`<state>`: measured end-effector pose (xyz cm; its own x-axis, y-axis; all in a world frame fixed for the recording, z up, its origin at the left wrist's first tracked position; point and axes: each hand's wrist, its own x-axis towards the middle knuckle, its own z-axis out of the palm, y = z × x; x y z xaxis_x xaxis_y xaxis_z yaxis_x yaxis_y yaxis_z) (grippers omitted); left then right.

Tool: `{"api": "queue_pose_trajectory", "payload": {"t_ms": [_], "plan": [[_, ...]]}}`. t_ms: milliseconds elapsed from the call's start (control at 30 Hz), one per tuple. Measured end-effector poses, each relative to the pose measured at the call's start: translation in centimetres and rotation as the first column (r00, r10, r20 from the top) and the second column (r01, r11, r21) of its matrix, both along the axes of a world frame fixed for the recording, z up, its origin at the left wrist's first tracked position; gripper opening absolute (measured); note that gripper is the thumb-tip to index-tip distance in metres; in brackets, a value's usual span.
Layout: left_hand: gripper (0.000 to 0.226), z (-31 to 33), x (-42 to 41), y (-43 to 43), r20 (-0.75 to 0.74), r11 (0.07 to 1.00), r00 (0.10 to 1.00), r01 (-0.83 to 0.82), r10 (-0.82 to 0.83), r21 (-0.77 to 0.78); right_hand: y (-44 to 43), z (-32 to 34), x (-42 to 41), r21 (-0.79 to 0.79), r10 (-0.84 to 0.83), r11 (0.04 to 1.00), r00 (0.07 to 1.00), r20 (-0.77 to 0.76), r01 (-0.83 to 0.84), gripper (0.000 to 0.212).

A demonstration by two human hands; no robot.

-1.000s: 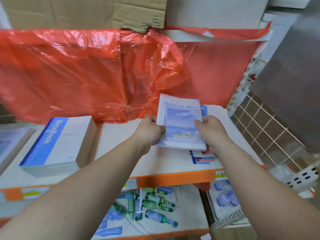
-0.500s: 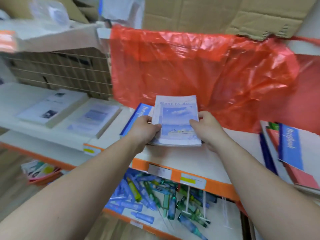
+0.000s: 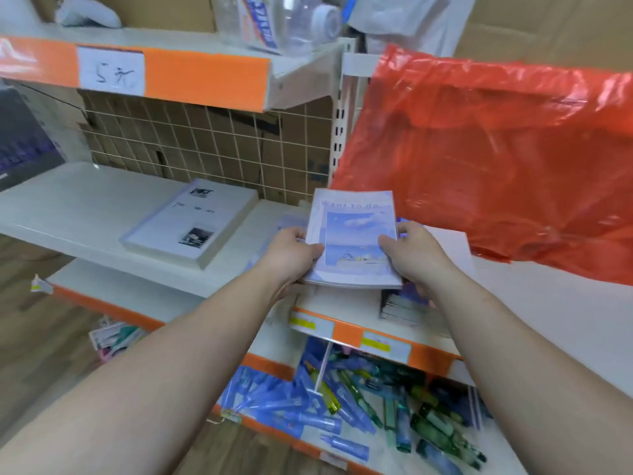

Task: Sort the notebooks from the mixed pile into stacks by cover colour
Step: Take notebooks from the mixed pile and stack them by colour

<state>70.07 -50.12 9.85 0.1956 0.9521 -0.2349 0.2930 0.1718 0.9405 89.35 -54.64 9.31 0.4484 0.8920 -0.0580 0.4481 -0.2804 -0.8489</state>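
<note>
I hold a thin stack of pale blue notebooks (image 3: 354,234), its top cover showing a sky picture, above the middle shelf (image 3: 85,204). My left hand (image 3: 291,255) grips its left edge and my right hand (image 3: 411,255) grips its right edge, thumbs on top. A stack of white notebooks with small black photos (image 3: 191,224) lies on the shelf to the left. Another stack with dark spines (image 3: 400,308) lies under my right hand, mostly hidden.
A red plastic sheet (image 3: 496,159) hangs over the shelf's right part. A wire grid back panel (image 3: 205,149) stands behind. An upper shelf (image 3: 205,77) with an orange strip is above. Packs of blue and green pens (image 3: 342,406) fill the lower shelf.
My view and both hands have swung left along the shelf with the blue notebooks. The white notebook stack and the wire grid have come into view.
</note>
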Motion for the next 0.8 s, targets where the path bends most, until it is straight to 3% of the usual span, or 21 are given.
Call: {"api": "queue_pose_trajectory", "payload": {"t_ms": [100, 167, 267, 467, 600, 800], "plan": [[0.013, -0.3, -2.9, 1.5, 0.012, 0.999, 0.999, -0.035, 0.036, -0.023, 1.8, -0.3, -3.2, -0.032, 0.007, 0.999, 1.0, 0.018, -0.007, 0.02], [0.013, -0.5, -4.4, 2.6, -0.001, 0.998, 0.998, -0.059, 0.059, -0.026, 2.9, -0.3, -4.8, -0.054, 0.037, 0.998, 0.999, 0.004, -0.036, 0.008], [0.012, -1.1, -5.7, 3.9, -0.036, 0.997, 0.997, -0.073, 0.072, -0.037, 3.9, -0.3, -6.4, -0.075, 0.081, 0.994, 0.996, -0.038, -0.083, 0.016], [0.011, -1.7, -6.7, 5.3, -0.144, 0.997, 0.987, -0.071, 0.065, -0.038, 6.0, -1.9, -6.9, -0.178, 0.128, 0.975, 0.99, -0.059, -0.136, 0.009], [0.018, -2.9, -7.3, 7.1, -0.19, 0.999, 0.981, -0.037, 0.03, -0.033, 7.1, -3.0, -7.4, -0.233, 0.123, 0.964, 0.992, -0.031, -0.126, 0.026], [0.025, -4.0, -8.3, 10.5, -0.251, 0.998, 0.966, 0.056, -0.058, -0.014, 9.0, -4.5, -8.9, -0.263, 0.047, 0.964, 0.998, 0.034, -0.037, 0.032]]}}
